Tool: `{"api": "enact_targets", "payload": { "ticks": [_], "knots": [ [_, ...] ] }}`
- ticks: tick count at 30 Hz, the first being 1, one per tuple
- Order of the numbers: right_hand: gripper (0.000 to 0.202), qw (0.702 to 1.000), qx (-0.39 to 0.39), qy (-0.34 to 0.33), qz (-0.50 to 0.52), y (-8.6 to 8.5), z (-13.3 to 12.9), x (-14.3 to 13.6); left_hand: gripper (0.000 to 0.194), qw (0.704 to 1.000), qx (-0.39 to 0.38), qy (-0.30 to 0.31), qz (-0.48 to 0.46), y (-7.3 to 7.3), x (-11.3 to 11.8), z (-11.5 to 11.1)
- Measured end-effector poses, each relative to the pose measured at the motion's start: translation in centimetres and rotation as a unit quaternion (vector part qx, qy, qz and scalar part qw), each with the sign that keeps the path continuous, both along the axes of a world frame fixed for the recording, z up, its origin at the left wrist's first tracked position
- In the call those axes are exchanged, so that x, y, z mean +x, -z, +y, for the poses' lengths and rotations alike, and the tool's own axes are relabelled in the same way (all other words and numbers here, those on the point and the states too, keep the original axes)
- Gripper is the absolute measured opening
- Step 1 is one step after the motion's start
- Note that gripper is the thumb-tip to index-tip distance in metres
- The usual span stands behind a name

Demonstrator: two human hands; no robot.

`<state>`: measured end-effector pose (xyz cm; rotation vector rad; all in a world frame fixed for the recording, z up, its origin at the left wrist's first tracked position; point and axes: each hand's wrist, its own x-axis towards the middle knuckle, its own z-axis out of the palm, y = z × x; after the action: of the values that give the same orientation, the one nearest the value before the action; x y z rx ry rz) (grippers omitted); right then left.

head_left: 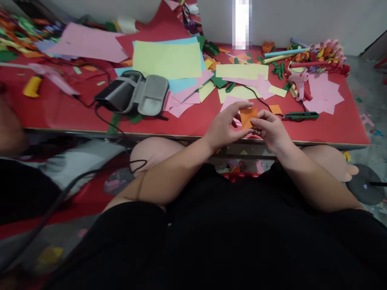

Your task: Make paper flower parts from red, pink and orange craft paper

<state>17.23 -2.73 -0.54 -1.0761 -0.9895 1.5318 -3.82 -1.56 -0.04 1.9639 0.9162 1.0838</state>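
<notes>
A small orange paper square [248, 118] is held up over the front edge of the red table. My left hand [225, 125] has its fingers and thumb around the square's left side, gripping its edges. At the lower right corner, my right hand [269, 128] pinches the same square between thumb and fingers. Just behind my right hand, a second orange piece [275, 109] lies on the table. A green cutter [300, 116] rests to its right, and a pink glue gun [300, 84] stands behind the cutter.
On the red table [338, 131] lie yellow sheets [167, 59], pink sheets [87, 42] and an open grey case [153, 95]. A pink and yellow glue gun [54, 78] lies at left, near another person's arm [10, 125]. Black cables cross the table. Paper flowers [329, 54] sit back right.
</notes>
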Motion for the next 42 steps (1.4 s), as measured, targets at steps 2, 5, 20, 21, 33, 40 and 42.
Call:
{"api": "enact_targets", "payload": {
  "ticks": [2,5,20,21,33,40,42],
  "knots": [
    [0.056,1.000,0.004,-0.003,-0.007,-0.1,-0.1,0.3,0.061,1.000,0.006,0.011,-0.009,-0.1,0.1,0.0],
    [0.054,1.000,0.025,-0.004,-0.019,-0.2,0.0,0.7,0.067,0.998,-0.028,0.031,-0.035,0.2,0.4,0.0],
    [0.047,0.978,0.168,0.016,-0.125,-0.1,0.9,1.2,0.056,0.959,-0.239,-0.011,-0.149,1.7,0.9,0.8],
    [0.048,0.978,0.167,0.017,-0.120,0.0,0.9,1.1,0.053,0.959,-0.241,-0.010,-0.150,1.7,0.9,0.8],
    [0.047,0.976,0.186,0.061,-0.092,0.5,0.2,0.1,0.039,0.975,-0.181,0.022,-0.123,0.4,0.8,-0.3],
    [0.049,0.977,0.175,-0.004,-0.121,0.1,0.2,0.8,0.036,0.997,-0.073,-0.031,-0.001,-0.2,0.0,0.1],
    [0.049,0.967,0.197,0.010,-0.165,0.0,0.0,0.7,0.033,0.998,-0.052,-0.038,0.011,-0.2,0.0,0.0]
  ]
}}
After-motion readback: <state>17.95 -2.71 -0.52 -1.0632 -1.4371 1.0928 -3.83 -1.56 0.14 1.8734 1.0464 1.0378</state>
